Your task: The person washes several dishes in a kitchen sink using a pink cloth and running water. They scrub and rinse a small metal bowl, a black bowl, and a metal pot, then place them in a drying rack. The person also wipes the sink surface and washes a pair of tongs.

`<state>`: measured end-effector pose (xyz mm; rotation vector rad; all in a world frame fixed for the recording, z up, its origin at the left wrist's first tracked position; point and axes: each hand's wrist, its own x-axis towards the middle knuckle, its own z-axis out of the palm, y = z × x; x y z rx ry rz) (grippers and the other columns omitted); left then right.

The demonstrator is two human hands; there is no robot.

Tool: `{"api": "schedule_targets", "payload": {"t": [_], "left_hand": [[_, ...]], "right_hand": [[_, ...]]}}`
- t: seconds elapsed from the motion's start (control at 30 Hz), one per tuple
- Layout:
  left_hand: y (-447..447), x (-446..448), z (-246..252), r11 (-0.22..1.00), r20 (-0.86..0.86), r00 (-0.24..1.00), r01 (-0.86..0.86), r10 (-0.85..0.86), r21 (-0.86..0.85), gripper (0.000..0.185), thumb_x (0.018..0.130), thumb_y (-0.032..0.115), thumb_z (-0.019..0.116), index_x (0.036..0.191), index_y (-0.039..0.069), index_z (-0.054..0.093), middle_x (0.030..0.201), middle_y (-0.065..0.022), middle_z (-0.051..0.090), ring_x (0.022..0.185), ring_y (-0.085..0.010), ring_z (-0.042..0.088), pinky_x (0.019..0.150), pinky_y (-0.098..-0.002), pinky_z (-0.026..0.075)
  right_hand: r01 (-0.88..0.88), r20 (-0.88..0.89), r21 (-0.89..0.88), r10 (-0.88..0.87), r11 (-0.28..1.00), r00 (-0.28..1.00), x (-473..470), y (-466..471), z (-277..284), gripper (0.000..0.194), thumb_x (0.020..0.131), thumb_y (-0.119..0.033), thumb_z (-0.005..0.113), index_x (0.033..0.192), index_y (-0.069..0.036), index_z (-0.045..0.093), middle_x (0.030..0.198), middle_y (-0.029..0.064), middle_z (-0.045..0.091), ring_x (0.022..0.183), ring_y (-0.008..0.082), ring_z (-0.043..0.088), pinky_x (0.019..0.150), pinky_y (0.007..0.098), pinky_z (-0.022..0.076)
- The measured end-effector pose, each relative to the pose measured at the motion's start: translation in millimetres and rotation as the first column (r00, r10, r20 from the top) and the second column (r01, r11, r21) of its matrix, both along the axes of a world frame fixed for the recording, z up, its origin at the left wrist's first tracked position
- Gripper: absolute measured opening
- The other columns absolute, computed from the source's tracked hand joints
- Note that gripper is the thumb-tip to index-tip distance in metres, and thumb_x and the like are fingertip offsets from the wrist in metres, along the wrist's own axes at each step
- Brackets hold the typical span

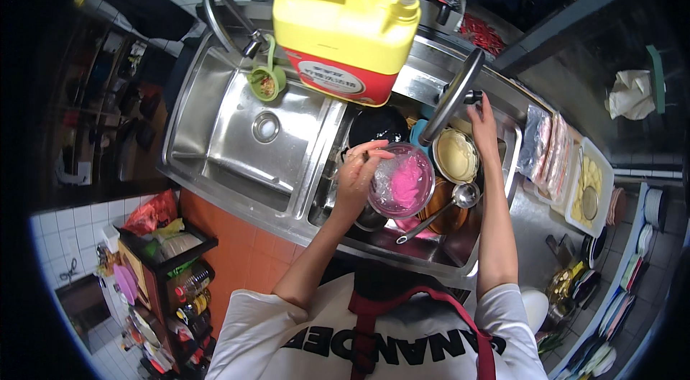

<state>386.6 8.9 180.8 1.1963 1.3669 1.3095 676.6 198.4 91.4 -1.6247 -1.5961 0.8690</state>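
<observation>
My left hand (358, 172) grips the rim of a clear bowl (384, 210) under the black-and-steel faucet (450, 97) of the right basin. A pink cloth or sponge (407, 180) lies in water and suds inside the bowl. My right hand (481, 118) is at the faucet's handle (473, 97), its fingers touching it. Below the spout sit a cream-coloured bowl (455, 156), a metal ladle (464, 195), brown glass dishes (450, 218) and a black pan (379, 125).
A big yellow detergent jug (345, 18) stands behind the sink divider. The left basin (232, 164) has a green strainer (267, 83) at its back corner. Packaged meat (547, 148) and a white tub of peeled potatoes (590, 186) are on the right counter.
</observation>
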Motion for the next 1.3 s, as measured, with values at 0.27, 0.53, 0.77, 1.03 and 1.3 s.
{"api": "schedule_targets", "payload": {"t": [0.27, 0.53, 0.77, 1.03, 1.3], "left_hand": [[-13.3, 22.7, 20.0, 0.977, -0.335, 0.939, 0.134, -0.072, 0.166, 0.019, 0.089, 0.011, 0.057, 0.101, 0.01, 0.072, 0.13, -0.0085, 0.057, 0.128, -0.0296, 0.042, 0.111, -0.0428, 0.03], [-32.3, 46.5, 35.3, 0.879, -0.427, 0.884, 0.349, -0.192, 0.326, 0.056, 0.075, 0.01, 0.066, 0.131, 0.01, 0.059, 0.138, -0.0142, 0.047, 0.132, -0.0357, 0.037, 0.111, -0.0461, 0.03], [-90.7, -3.1, 15.1, 0.953, -0.377, 0.911, 0.246, -0.166, 0.175, 0.046, 0.09, 0.025, 0.065, 0.13, 0.004, 0.057, 0.124, -0.0193, 0.059, 0.119, -0.0366, 0.053, 0.104, -0.0427, 0.04], [-203.5, 13.9, -28.6, 0.97, -0.352, 0.917, 0.118, -0.188, -0.211, 0.024, 0.093, 0.007, 0.056, 0.113, 0.0, 0.067, 0.105, -0.0162, 0.069, 0.1, -0.0268, 0.066, 0.09, -0.0346, 0.049], [-213.4, 148.0, 14.3, 0.526, -0.797, 0.302, 0.85, -0.523, -0.023, 0.066, 0.083, 0.006, 0.063, 0.144, 0.0, 0.037, 0.148, -0.0205, 0.036, 0.136, -0.0405, 0.034, 0.115, -0.0496, 0.022]], "right_hand": [[-0.333, 0.163, -0.071, 0.34, 0.94, 0.926, -42.2, -127.5, 100.5, 0.049, 0.081, -0.004, 0.067, 0.128, 0.002, 0.054, 0.114, 0.0197, 0.057, 0.108, 0.0356, 0.056, 0.09, 0.0403, 0.047], [-0.336, -0.059, 0.113, 0.344, 0.935, 0.937, -108.9, -214.8, 139.6, 0.026, 0.083, -0.001, 0.061, 0.108, 0.005, 0.062, 0.115, 0.02, 0.058, 0.103, 0.0341, 0.059, 0.09, 0.0371, 0.0464], [-0.303, 0.218, 0.314, 0.242, 0.9, 0.945, -40.1, -280.1, 152.8, 0.008, 0.078, 0.007, 0.062, 0.082, 0.0, 0.06, 0.09, 0.0146, 0.056, 0.082, 0.0299, 0.058, 0.072, 0.0388, 0.0479], [-0.268, 0.009, 0.192, 0.271, 0.944, 0.962, 55.3, -378.5, 139.0, 0.008, 0.089, -0.003, 0.062, 0.093, 0.002, 0.065, 0.096, 0.0142, 0.053, 0.089, 0.0277, 0.057, 0.077, 0.036, 0.0467], [0.019, -0.394, 0.423, 0.165, 0.906, 0.904, 64.1, -478.1, 143.9, 0.014, 0.089, -0.011, 0.062, 0.09, 0.003, 0.065, 0.094, 0.0134, 0.053, 0.087, 0.0268, 0.057, 0.078, 0.036, 0.0459]]}}
